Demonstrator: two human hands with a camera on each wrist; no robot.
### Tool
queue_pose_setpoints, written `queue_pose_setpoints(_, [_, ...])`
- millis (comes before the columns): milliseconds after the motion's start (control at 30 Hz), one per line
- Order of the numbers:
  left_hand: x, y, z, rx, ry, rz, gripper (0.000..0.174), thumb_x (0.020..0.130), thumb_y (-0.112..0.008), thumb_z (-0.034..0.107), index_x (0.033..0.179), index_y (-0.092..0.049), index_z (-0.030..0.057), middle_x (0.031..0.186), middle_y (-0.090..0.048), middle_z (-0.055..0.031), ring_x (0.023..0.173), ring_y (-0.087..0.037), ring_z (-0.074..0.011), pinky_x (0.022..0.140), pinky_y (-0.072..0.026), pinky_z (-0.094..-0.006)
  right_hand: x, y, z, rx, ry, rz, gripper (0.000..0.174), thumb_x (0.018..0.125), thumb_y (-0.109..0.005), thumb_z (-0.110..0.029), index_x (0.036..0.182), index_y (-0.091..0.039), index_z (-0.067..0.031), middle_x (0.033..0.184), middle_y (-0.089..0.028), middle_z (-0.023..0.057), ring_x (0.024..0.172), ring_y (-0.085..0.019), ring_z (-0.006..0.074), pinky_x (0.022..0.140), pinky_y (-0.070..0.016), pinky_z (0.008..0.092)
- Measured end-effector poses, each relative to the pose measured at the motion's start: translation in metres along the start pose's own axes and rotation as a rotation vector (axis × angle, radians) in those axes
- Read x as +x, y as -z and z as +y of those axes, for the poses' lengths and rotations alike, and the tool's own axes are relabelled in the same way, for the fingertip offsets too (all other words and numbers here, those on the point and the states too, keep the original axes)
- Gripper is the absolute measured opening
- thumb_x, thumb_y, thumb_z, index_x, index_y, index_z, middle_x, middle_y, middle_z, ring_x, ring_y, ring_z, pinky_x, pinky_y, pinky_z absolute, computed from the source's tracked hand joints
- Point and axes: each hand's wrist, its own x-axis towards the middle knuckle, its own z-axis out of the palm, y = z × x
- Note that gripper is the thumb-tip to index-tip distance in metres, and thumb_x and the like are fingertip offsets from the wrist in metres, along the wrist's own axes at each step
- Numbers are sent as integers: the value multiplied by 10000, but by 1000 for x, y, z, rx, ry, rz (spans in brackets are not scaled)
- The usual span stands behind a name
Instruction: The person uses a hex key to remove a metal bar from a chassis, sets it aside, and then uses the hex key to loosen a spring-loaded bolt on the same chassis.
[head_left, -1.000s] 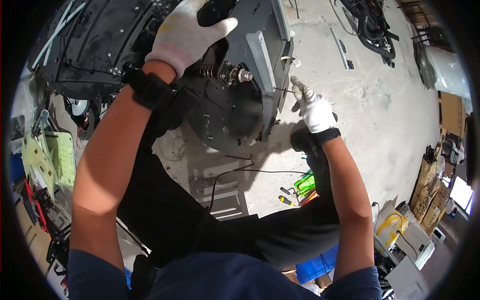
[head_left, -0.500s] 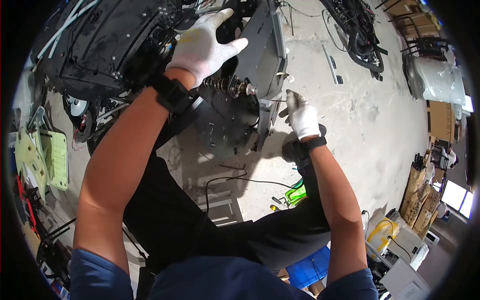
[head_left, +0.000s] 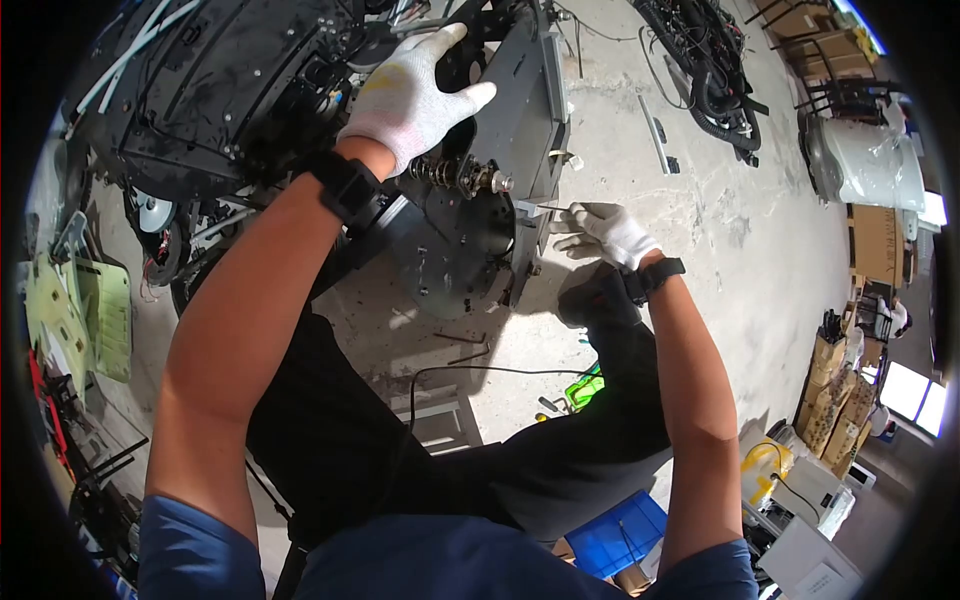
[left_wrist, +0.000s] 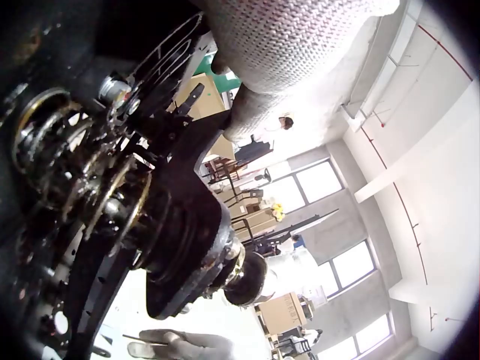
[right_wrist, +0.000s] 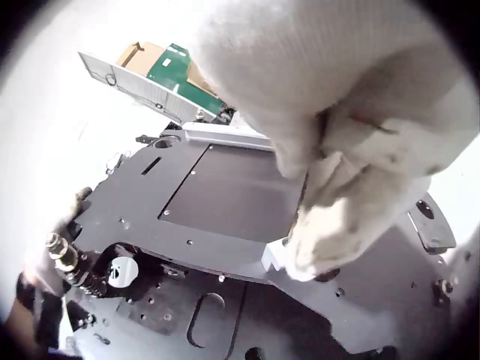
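Note:
My white-gloved left hand (head_left: 410, 95) rests on top of a black metal frame (head_left: 525, 90), its thumb and fingers spread. Just below that palm sits a coil-spring shock absorber (head_left: 440, 172), seen large in the left wrist view. Between its fingertips my gloved right hand (head_left: 605, 232) pinches a thin dark metal rod (head_left: 549, 207) at the frame's right edge. The left wrist view shows the right fingers (left_wrist: 184, 346) behind the shock. In the right wrist view the glove (right_wrist: 337, 217) covers part of the frame's flat plate (right_wrist: 232, 187), hiding the rod.
L-shaped hex keys (head_left: 462, 340) lie on the floor between the legs, beside a black cable (head_left: 510, 370). A bright green tool case (head_left: 583, 390) is by the right leg. A wiring harness (head_left: 715, 100) lies at the upper right, and a blue bin (head_left: 618, 535) stands behind.
My right hand has turned so its fingers point left, still pinching the rod. The left hand stays on the frame with fingers more spread in view. The head view has shifted slightly.

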Motion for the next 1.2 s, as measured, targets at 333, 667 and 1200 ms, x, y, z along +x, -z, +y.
queue_pose_setpoints(333, [0, 4, 5, -15, 25, -29, 621, 776, -733, 328, 1301, -521, 73, 1283, -552, -150, 1197, -526, -297, 1009, -422, -359, 6, 16, 31, -1433, 564, 271, 261, 921, -581, -202, 1151, -623, -85, 910, -701, 90, 783, -687, 159, 675, -539, 275])
queue_pose_setpoints(667, [0, 5, 9, -14, 61, -36, 635, 774, -726, 342, 1314, -514, 83, 1313, -537, -133, 1202, -524, -294, 1014, -418, -350, 8, 9, 41, -411, 201, 106, 305, 973, -541, -219, 1157, -605, 15, 980, -701, 82, 765, -665, 145, 682, -541, 266])
queue_pose_setpoints(1200, [1, 6, 9, -14, 104, -69, 645, 771, -724, 352, 1326, -506, 104, 1333, -520, -124, 1221, -507, -286, 1019, -413, -357, 22, 13, 45, -129, 27, 207, 405, 959, -539, -377, 957, -657, 10, 867, -704, 115, 668, -639, 143, 568, -498, 264])
